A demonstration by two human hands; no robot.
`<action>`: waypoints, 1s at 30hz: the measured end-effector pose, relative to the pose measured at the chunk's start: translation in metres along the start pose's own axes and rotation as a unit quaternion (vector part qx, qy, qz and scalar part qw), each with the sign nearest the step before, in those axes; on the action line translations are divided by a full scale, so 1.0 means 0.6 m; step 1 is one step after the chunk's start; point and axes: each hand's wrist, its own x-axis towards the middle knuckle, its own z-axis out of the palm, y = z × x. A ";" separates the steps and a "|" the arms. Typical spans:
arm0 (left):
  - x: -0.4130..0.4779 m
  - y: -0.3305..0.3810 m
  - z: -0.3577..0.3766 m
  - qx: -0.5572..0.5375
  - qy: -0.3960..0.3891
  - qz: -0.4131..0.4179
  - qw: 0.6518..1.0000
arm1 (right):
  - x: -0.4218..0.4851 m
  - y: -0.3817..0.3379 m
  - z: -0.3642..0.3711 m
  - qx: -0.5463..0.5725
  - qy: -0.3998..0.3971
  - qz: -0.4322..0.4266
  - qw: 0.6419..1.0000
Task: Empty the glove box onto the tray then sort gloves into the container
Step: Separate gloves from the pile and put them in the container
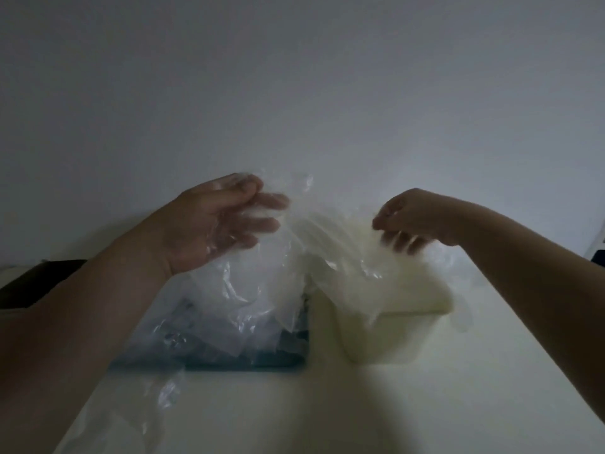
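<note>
Left hand and right hand each have a pinching grip on a clear glove, raised over the tray and container.

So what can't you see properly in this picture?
Head view:
- Tray: mostly covered by the clear gloves.
- Container: inside hidden behind held gloves.
- Right hand: fingertips blurred by movement.
- Dark thing at left edge: cut off, too dim.
- Glove count: see-through, blurred.

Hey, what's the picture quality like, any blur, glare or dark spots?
Head view is dim, darker toward the corners; in it the right hand and clear plastic gloves smear with motion blur; small glints show on gloves over the dark tray.
</note>
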 end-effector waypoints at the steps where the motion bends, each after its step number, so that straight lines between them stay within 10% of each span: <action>1: 0.003 0.001 0.011 0.000 -0.013 -0.005 1.000 | 0.007 0.002 0.004 -0.002 0.023 0.002 1.000; 8: 0.072 -0.028 0.098 0.031 -0.081 -0.059 0.994 | 0.036 0.023 0.052 0.000 0.098 -0.013 0.995; 15: 0.190 -0.107 0.166 0.078 0.012 -0.098 0.992 | 0.008 0.051 -0.047 0.102 0.226 -0.058 0.967; 21: 0.259 -0.168 0.202 0.213 0.096 -0.092 0.968 | -0.084 0.058 0.009 -0.059 0.026 -0.100 0.993; 30: 0.218 -0.147 0.165 0.287 0.172 0.027 0.942 | -0.005 0.038 0.128 -0.305 -0.154 -0.024 0.940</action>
